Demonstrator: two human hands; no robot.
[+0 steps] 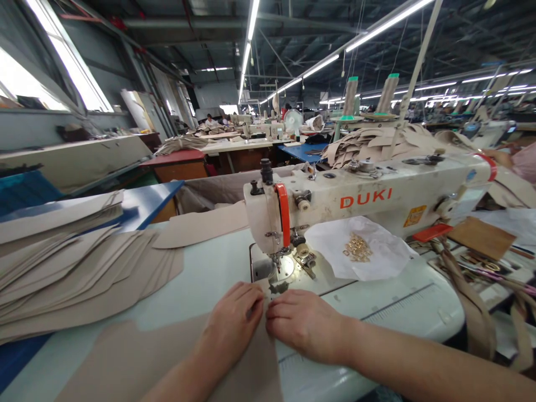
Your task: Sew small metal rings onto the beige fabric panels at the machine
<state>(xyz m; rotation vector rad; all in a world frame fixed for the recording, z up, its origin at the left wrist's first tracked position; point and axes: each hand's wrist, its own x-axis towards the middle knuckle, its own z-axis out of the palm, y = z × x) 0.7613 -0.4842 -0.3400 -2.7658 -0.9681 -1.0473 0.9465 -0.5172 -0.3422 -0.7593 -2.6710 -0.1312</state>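
Observation:
A flat beige fabric panel (167,357) lies on the pale green sewing table, its narrow end just in front of the needle area. My left hand (232,321) rests on that end, fingers curled down and closed on the fabric. From the other side, my right hand (307,324) pinches the panel's edge; its fingertips almost meet those of the left. Anything small between the fingertips is hidden. Right behind the hands stands the white sewing machine (322,195), with its needle and metal plate (287,267) apart from the fingers.
Small gold-coloured metal pieces (357,248) lie on white paper (389,262) beside the machine. Stacked beige panels (84,279) cover the left, and another panel (201,224) lies behind. Straps (469,301), scissors (486,269) and a brown block (481,237) sit at the right.

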